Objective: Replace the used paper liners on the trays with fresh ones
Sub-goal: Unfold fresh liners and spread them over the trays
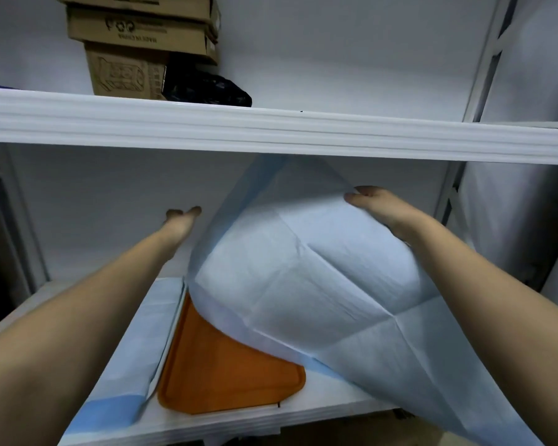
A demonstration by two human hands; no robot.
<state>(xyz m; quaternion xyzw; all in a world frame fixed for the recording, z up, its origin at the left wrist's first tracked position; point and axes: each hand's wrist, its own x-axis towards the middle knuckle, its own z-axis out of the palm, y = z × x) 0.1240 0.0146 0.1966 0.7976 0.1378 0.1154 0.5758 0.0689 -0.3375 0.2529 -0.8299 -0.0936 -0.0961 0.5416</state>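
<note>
The right hand [372, 201] pinches a corner of the pale blue paper liner [303, 272], billowed above the orange tray [226, 378] on the shelf [271, 413]; the left hand [182, 217] reaches forward, its grip unclear; best to catch the far corner and lower evenly.

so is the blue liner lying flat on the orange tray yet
Not yet. The blue liner is lifted and billowed, held up by the right hand, and the orange tray shows bare beneath it.
</note>
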